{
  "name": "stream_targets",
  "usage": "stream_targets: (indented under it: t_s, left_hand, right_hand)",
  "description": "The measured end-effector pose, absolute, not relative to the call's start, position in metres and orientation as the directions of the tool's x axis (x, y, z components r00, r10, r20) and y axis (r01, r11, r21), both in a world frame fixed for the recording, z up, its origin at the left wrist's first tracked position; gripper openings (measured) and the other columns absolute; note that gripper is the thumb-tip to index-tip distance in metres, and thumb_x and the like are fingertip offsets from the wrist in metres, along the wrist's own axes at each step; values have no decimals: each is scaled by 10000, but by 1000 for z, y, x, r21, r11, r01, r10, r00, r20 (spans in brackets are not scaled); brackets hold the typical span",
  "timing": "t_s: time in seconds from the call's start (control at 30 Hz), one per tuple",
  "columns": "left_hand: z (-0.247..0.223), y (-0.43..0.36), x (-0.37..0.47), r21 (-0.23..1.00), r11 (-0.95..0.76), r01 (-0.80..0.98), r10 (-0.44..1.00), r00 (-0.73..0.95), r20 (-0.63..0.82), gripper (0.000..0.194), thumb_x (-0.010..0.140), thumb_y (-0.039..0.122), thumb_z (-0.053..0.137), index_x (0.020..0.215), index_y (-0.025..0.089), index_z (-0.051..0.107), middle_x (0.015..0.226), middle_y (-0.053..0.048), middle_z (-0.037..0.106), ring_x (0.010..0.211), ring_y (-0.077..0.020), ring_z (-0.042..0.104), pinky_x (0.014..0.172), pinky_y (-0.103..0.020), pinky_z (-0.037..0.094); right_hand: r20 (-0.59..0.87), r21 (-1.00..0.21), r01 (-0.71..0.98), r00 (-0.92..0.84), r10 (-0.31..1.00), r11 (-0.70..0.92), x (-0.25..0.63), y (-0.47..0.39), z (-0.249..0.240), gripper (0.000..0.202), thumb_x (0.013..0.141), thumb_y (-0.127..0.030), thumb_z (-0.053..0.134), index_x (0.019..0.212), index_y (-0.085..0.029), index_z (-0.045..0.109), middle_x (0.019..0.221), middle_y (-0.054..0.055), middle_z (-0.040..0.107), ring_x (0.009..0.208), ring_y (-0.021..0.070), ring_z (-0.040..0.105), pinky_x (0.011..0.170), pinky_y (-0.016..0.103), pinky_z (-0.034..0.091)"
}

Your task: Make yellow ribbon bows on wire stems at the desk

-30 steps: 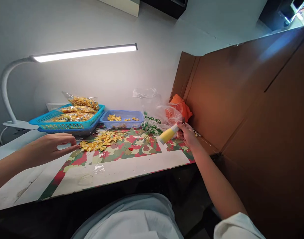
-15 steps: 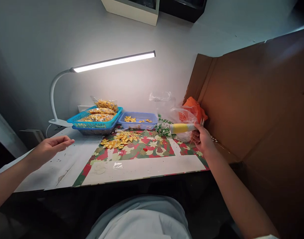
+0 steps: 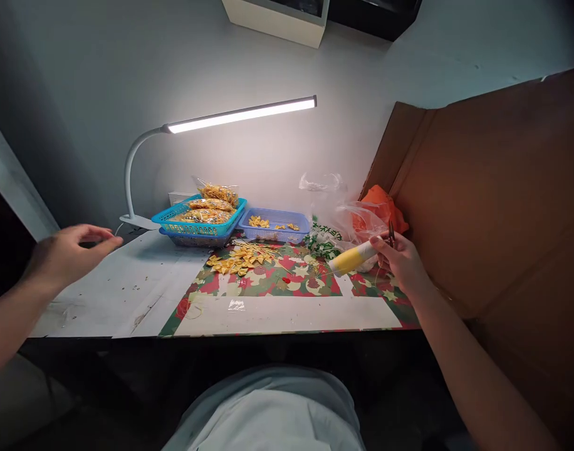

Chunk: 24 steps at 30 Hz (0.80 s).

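Observation:
My right hand (image 3: 400, 260) is wrapped round one end of a spool of yellow thread (image 3: 351, 258), tilted over the right of the table. A small dark pointed tool (image 3: 391, 234) sticks up between its fingers. My left hand (image 3: 71, 254) is raised over the table's left side, thumb and fingertips pinched together; what they hold, if anything, is too fine to make out. Yellow ribbon bows (image 3: 240, 258) with thin stems lie piled on the patterned sheet (image 3: 268, 280), between the two hands.
Behind the bows are a teal basket (image 3: 197, 227) of bagged yellow pieces and a blue basket (image 3: 274, 233). A lit lamp (image 3: 242, 115) arches overhead. Plastic bags (image 3: 329, 232), an orange bag (image 3: 381, 210) and a large cardboard sheet (image 3: 494, 188) stand at the right.
The view has swung left. My left hand has moved outward and up, away from the bows. The spool has tilted, its free end lower, and the dark tool now shows in my right hand.

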<state>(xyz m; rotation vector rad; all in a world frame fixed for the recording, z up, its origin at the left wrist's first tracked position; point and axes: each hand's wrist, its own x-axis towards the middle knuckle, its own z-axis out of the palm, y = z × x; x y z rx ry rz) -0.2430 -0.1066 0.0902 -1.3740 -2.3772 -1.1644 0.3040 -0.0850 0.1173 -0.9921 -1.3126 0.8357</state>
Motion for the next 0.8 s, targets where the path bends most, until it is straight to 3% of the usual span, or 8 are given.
stream_targets:
  t_s: [0.07,0.13,0.3,0.4,0.47,0.53,0.67,0.8]
  left_hand:
    - [104,-110,-220,631,248,735,460,-663,591,342,676,326,634,985,180,612,1050,-53,679,936,-234,624,821,-359,509]
    - [112,-112,-185,653,43,756,467,-593,656,370,700,339,627,1033,180,602,1089,-59,670,983,-239,624,865,-383,512]
    - [99,-104,-49,649,-550,525,818,181,546,419,786,439,618,1137,211,589,1194,-67,641,1094,-230,592,949,-380,471]
    - [78,-95,33,822,-521,228,784,509,355,478,764,488,638,1151,215,579,1204,-92,627,1092,-229,584,880,-344,484]
    - [65,-88,68,931,-327,161,741,656,146,412,808,549,546,987,184,612,872,-60,662,807,-190,622,673,-298,490]
    - [56,-81,83,962,-210,175,801,595,66,445,812,606,473,725,177,553,556,26,468,514,-123,456,473,-241,354]
    - [49,-69,67,949,-260,178,892,420,166,446,785,591,498,596,200,397,534,64,319,476,-88,279,440,-222,222]
    - [51,-67,42,911,-323,257,915,332,231,427,762,584,517,597,202,421,532,66,261,483,-96,252,442,-232,195]
  right_hand:
    - [408,-909,112,51,912,401,301,-85,119,434,583,-532,808,694,-188,569,456,-94,350,382,36,266,345,187,185]
    - [437,-889,156,14,899,430,297,-84,121,425,612,-540,789,696,-186,568,479,-89,348,394,36,257,355,196,172]
    - [474,-864,175,-29,880,471,284,-81,129,444,646,-584,746,734,-194,553,511,-79,359,416,50,273,378,213,172]
    - [505,-844,190,-34,862,502,282,-80,132,440,671,-600,711,753,-198,550,528,-76,359,433,61,278,397,221,199]
    - [539,-809,264,-25,842,525,286,-79,133,410,696,-579,689,744,-198,545,542,-68,368,458,72,298,418,226,231]
    - [577,-750,390,-8,817,534,293,-76,131,363,715,-532,677,718,-197,537,561,-56,393,495,86,336,448,230,268]
    - [583,-651,617,34,812,442,306,-61,121,341,674,-445,716,611,-198,489,560,-42,438,529,100,371,481,241,291]
    - [475,-809,465,157,866,360,306,-42,109,409,627,-493,736,567,-210,447,488,-61,400,464,82,327,436,237,247]
